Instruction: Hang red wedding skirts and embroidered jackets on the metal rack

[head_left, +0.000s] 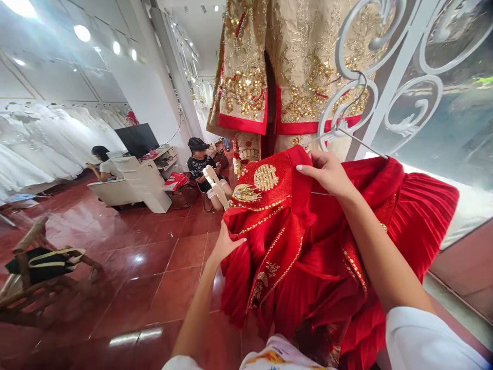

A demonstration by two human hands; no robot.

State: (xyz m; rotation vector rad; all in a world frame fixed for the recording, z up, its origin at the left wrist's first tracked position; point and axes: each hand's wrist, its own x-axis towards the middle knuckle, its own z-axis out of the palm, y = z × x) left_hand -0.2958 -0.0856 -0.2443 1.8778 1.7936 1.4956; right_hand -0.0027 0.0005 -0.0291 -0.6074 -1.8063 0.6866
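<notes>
A red pleated skirt [319,257] with gold embroidery and beaded trim hangs from a thin wire hanger [362,142]. The hanger's hook loops over white metal scrollwork [339,103]. My right hand [325,172] pinches the skirt's waistband near the top, thumb on the front and fingers behind. Lower and to the left, my left hand [227,244] grips the skirt's side edge, its thumb over the red cloth and its other fingers hidden behind. Between the two hands, an embroidered panel with a round gold emblem is spread out. The lower folds drop toward my body.
Behind the skirt hangs a gold-beaded garment [300,67] with red borders. One person [200,167] sits beyond it, another behind a white desk [138,180]. White dresses [50,139] line the left wall. A wooden branch-like seat [34,288] holds a dark bag on the red tiled floor [154,288].
</notes>
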